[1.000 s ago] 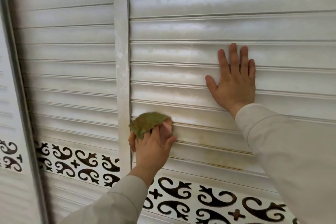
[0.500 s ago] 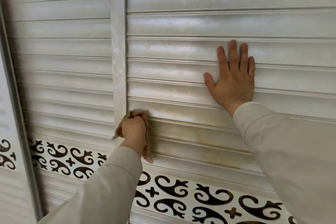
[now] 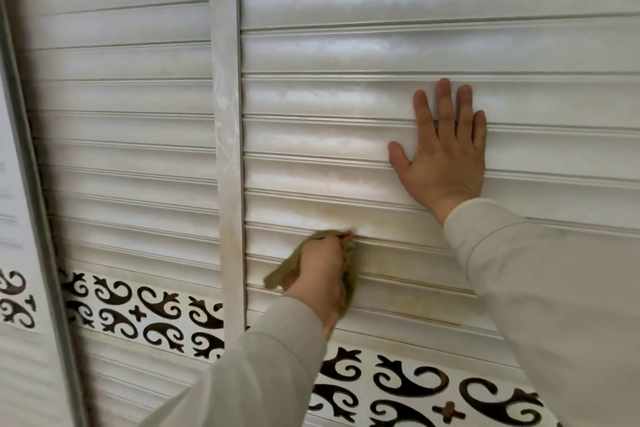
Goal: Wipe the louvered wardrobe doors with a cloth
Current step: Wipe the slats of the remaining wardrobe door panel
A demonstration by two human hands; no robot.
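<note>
I see my left hand [image 3: 320, 270] curled around a crumpled olive-green cloth [image 3: 348, 282], pressing it against the lower slats of the right wardrobe door [image 3: 346, 55], just right of the vertical stile [image 3: 227, 114] that divides the two louvered panels. The knuckles face me, the wrist is bent and the beige sleeve [image 3: 263, 367] rises from the bottom of the view. My right hand [image 3: 445, 156] lies flat on the same door, higher up and well to the right, fingers straight and close together, thumb spread out to the left, holding nothing. Yellowish staining marks the slats beside and below the cloth. Just beneath the cloth hand runs a band of dark scroll fretwork [image 3: 415, 388], the lower edge of this slat field. Bare slats stretch between the two hands, and the left door [image 3: 121, 97] lies beyond the stile.
</note>
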